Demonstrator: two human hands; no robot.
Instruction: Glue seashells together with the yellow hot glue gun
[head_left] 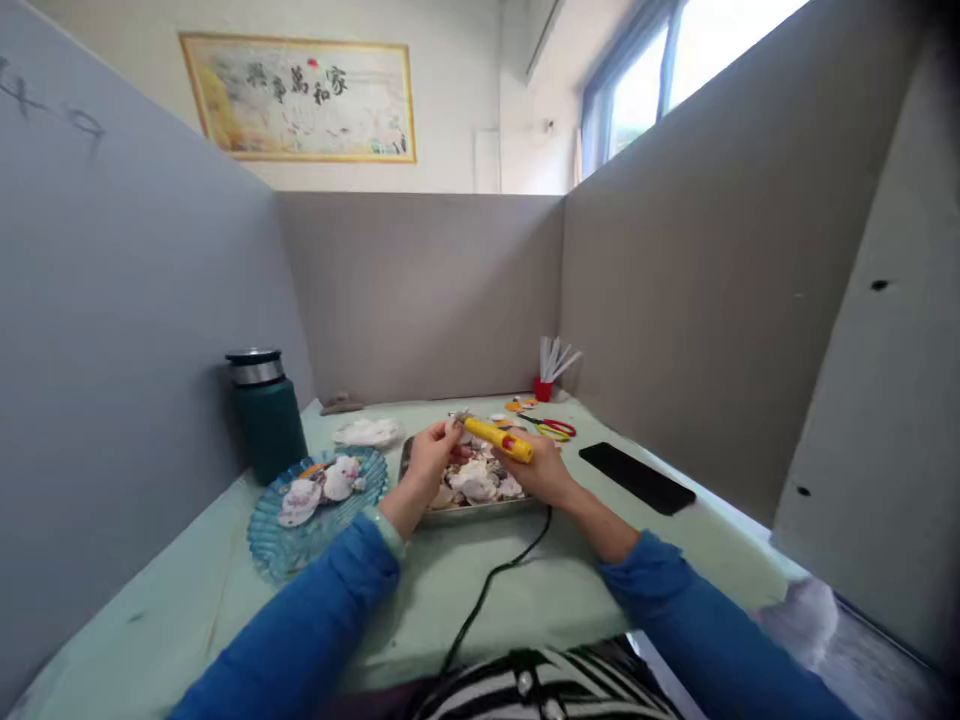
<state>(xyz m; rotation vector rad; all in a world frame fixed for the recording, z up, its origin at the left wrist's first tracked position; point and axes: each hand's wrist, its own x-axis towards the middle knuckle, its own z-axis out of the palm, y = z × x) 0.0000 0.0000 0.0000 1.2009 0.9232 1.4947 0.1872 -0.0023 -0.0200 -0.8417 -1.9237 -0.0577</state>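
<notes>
My right hand [536, 468] is wrapped around a yellow glue gun [495, 436], whose nozzle points left. A dark cord [491, 580] runs from below that hand toward my lap. My left hand [435, 450] is pinched at the nozzle end, on a small pale piece that looks like a shell [452, 426]; my fingers hide most of it. Beneath both hands sits a metal tray [480, 511] heaped with shells [476, 482]. To the left, a blue glass plate [281, 545] carries white shells [300, 498] joined with small orange pieces.
A green bottle [268, 425] stands behind the plate, near a white bundle [367, 432]. Scissors [551, 428] with red and yellow handles lie behind the tray. White sticks stand in a red cup [543, 390]. A black phone [637, 477] lies right. Grey partitions [427, 290] enclose the table.
</notes>
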